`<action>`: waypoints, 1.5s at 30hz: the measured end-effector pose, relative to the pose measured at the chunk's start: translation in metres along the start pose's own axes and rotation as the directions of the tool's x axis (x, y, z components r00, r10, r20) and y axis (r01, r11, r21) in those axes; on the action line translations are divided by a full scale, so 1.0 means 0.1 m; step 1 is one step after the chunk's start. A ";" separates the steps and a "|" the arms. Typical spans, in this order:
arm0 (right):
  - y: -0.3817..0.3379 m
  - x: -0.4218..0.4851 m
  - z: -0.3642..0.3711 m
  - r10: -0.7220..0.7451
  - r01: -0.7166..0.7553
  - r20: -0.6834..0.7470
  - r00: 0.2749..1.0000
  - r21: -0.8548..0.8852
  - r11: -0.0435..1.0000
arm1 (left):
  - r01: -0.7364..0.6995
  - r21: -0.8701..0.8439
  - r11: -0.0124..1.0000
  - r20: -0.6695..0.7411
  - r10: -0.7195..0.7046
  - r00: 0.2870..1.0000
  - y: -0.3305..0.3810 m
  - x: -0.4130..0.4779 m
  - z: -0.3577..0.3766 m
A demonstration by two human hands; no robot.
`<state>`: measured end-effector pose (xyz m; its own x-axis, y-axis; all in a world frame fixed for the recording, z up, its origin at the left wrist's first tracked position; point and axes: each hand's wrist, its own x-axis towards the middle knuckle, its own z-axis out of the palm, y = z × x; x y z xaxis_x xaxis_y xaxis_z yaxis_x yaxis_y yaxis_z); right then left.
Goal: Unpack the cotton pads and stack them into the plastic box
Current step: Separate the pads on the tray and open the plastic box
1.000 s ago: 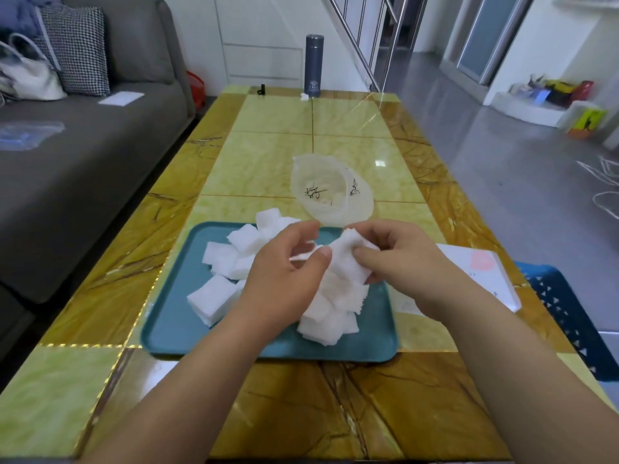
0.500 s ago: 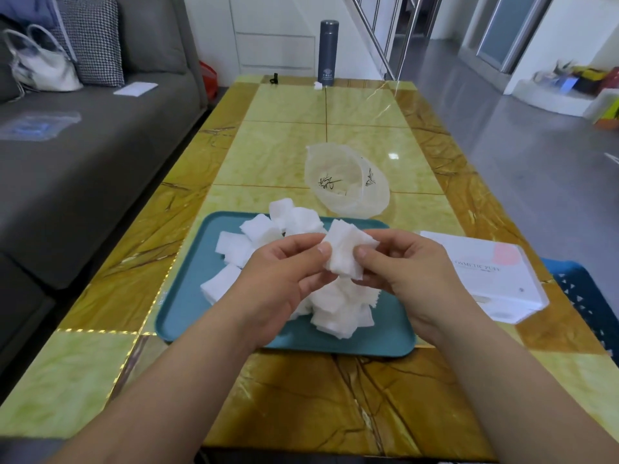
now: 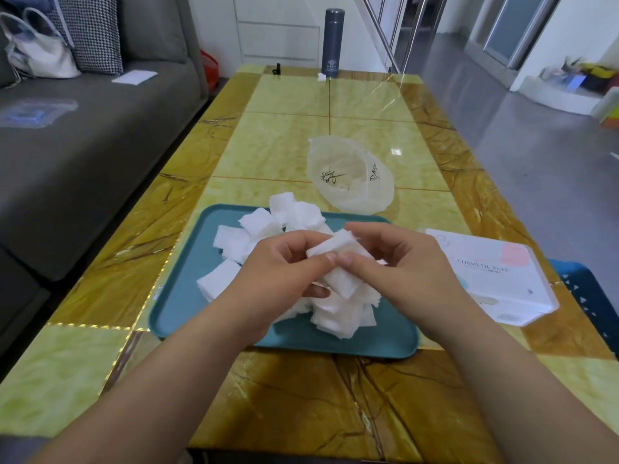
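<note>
A small stack of white cotton pads (image 3: 338,262) is held above the teal tray (image 3: 181,309). My left hand (image 3: 278,272) pinches it from the left, and my right hand (image 3: 398,266) pinches it from the right, thumbs meeting at its front edge. Loose white cotton pads (image 3: 264,226) lie heaped on the tray under and behind my hands. The white "Cosmetic Puff" plastic box (image 3: 495,276) lies to the right of the tray. A crumpled translucent bag (image 3: 351,179) sits just beyond the tray.
The yellow-green marble table (image 3: 284,135) stretches ahead, with a dark flask (image 3: 332,48) at its far end. A grey sofa (image 3: 67,145) runs along the left. A blue stool (image 3: 589,296) stands at the right table edge.
Both hands have turned the gathered pads flatter and squared them into a neater stack, held a little lower. The view has tilted slightly.
</note>
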<state>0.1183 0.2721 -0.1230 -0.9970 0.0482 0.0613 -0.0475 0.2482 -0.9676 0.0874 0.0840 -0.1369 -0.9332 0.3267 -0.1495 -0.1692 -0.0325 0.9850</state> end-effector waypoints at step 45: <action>0.05 -0.06 -0.12 0.021 -0.018 -0.083 0.996 0.040 0.999 | 0.190 -0.185 0.964 0.074 -0.179 0.981 0.01 -0.05 0.02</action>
<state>0.1247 0.2841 -0.1249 -0.9891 0.1341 0.0609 -0.0319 0.2080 -0.9776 0.0922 0.0842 -0.1355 -0.8618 0.3961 -0.3168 -0.3991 -0.1441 0.9055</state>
